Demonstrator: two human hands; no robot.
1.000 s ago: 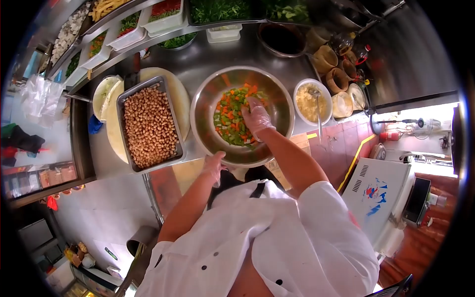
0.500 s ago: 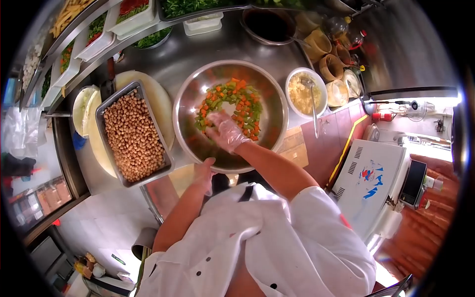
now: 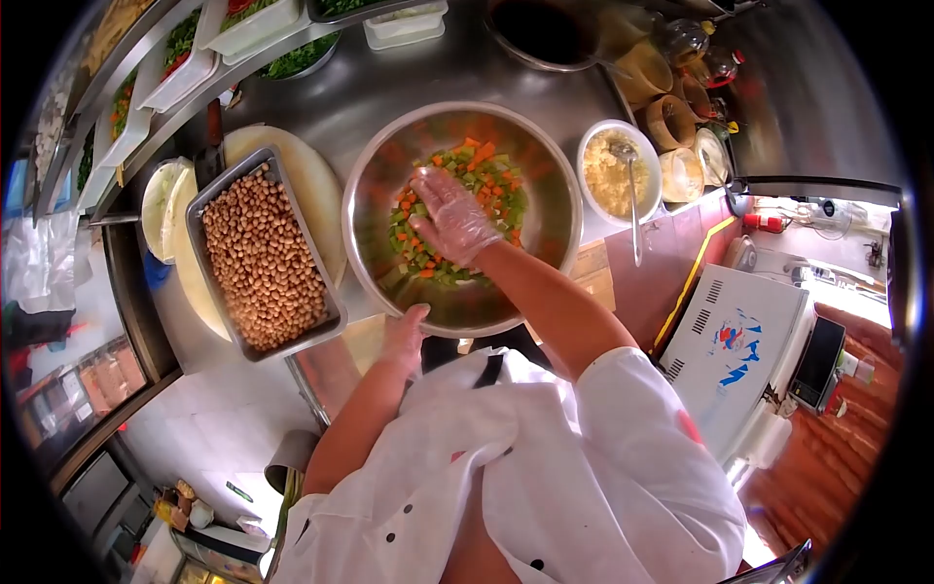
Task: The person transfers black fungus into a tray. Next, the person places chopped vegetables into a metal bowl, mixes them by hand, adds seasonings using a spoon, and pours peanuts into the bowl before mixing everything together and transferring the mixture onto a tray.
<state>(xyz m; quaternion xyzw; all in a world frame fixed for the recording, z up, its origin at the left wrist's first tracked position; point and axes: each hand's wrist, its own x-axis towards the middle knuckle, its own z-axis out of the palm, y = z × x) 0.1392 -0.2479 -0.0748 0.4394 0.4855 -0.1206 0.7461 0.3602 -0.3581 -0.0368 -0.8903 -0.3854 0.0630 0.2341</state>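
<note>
A large steel bowl (image 3: 555, 195) holds diced green and orange vegetables (image 3: 496, 185). My right hand (image 3: 452, 219), in a clear plastic glove, is inside the bowl over the left part of the vegetables, palm down with its fingers apart. At the bowl's near left rim, my gloved left hand (image 3: 404, 336) grips the edge, thumb up against the rim. Left of the bowl, a metal tray (image 3: 336, 316) full of brown peanuts or beans (image 3: 258, 258) rests on a round cutting board (image 3: 316, 180).
Right of the bowl stands a white bowl of chopped pale food (image 3: 608, 180) with a spoon (image 3: 636, 219). Jars (image 3: 669, 122) and a dark bowl (image 3: 545, 34) are beyond. Containers (image 3: 258, 29) line a shelf at upper left. A white appliance (image 3: 735, 336) is at right.
My right hand has moved from the right side of the vegetables to the left side, then slightly up. My left hand stays at the rim. The view has shifted somewhat.
</note>
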